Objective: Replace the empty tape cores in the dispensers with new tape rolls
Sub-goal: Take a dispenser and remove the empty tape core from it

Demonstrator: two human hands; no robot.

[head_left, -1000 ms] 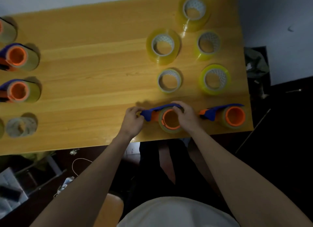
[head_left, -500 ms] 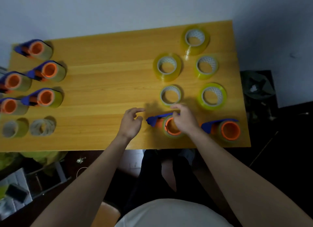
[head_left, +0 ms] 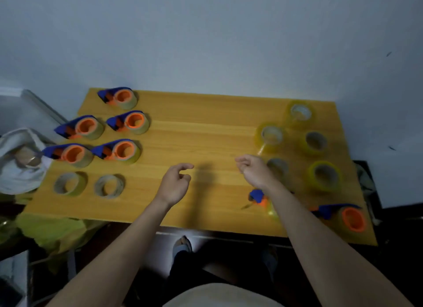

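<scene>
My left hand (head_left: pixel 175 184) hovers over the middle of the wooden table (head_left: pixel 199 132), fingers loosely curled and holding nothing. My right hand (head_left: pixel 255 170) hangs to its right, also holding nothing. Under my right forearm lies a blue and orange dispenser (head_left: pixel 259 198), mostly hidden. A second dispenser (head_left: pixel 343 216) sits at the near right corner. Several yellow tape rolls, such as the nearest one (head_left: pixel 325 176), lie on the right. Several dispensers with tape, such as one at the back (head_left: pixel 120 97), stand at the left. Two pale cores (head_left: pixel 68 183) (head_left: pixel 109 186) lie below them.
A white cloth bag (head_left: pixel 20 160) sits off the table's left edge, with a yellow-green sheet (head_left: pixel 52 231) below it. A pale wall rises behind the table. My legs and a foot (head_left: pixel 182 243) show under the near edge.
Both hands have let go of the dispenser and lifted off it, moving toward the table's middle. The camera has tilted up and left, bringing the left-hand dispensers into view.
</scene>
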